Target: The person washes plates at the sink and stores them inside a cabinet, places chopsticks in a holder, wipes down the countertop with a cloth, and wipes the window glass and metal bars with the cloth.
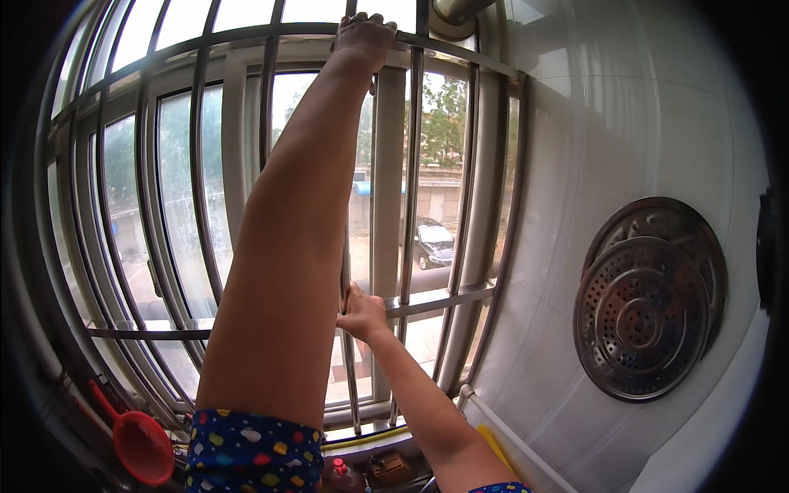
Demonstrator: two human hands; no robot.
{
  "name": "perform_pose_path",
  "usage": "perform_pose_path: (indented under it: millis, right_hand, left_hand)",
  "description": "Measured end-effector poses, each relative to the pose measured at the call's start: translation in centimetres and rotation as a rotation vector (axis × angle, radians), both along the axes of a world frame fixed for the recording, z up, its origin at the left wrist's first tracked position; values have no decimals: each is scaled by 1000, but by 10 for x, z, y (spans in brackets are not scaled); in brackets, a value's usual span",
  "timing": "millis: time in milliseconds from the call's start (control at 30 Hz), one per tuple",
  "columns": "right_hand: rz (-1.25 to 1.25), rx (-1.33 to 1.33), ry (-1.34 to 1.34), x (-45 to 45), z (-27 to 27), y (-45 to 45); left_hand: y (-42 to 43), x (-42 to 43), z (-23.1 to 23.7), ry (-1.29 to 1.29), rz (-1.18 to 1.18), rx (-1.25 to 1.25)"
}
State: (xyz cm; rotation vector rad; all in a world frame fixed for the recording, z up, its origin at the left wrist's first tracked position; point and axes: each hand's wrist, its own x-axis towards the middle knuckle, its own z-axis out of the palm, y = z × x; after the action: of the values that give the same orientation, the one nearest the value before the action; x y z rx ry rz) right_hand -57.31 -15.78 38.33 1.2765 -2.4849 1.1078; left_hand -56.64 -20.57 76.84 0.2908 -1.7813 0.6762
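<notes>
My left hand (pixel 367 42) is raised to the top of a metal window grille, its fingers curled over the upper horizontal bar (pixel 246 36). Lower down, my right hand (pixel 365 313) grips the grille where a vertical bar (pixel 352 382) meets the middle crossbar (pixel 441 301). Part of that vertical bar is hidden behind my left forearm. Beyond the grille is a framed sliding window (pixel 188 203). Whether either hand also holds something small behind the bars cannot be seen.
Two round metal steamer plates (pixel 641 320) hang on the tiled wall (pixel 555 154) at right. A red strainer (pixel 143 447) hangs lower left. Along the sill run a yellow hose (pixel 363 439) and a white pipe (pixel 518 437). Below stands a red-capped bottle (pixel 340 473).
</notes>
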Motion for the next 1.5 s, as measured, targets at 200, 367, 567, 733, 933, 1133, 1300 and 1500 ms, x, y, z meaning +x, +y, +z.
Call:
perform_pose_path:
  millis: [200,367,567,733,933,1133,1300,1500]
  right_hand:
    - [-33,-31,31,-5,-4,0]
    - [-9,-80,-31,1,-4,-7]
    - [-20,-133,-97,-13,-11,-2]
    - [38,-205,-90,-12,-15,-6]
    - [78,-205,-122,-13,-17,-18]
    - [103,-244,-174,-21,-18,-8]
    - [183,-294,-222,-41,-30,-16]
    - [335,-319,-216,-54,-32,-25]
  left_hand:
    - [-13,-6,0,105,-344,48]
    - [-15,13,-18,319,-748,141]
    - [-82,90,-88,129,-217,-858]
    - [-177,245,-95,482,-285,-543]
    - [-311,308,-114,637,51,259]
    - [-303,286,-194,610,147,540]
    - [-301,294,-248,529,158,559]
    - [-285,331,-318,180,368,832]
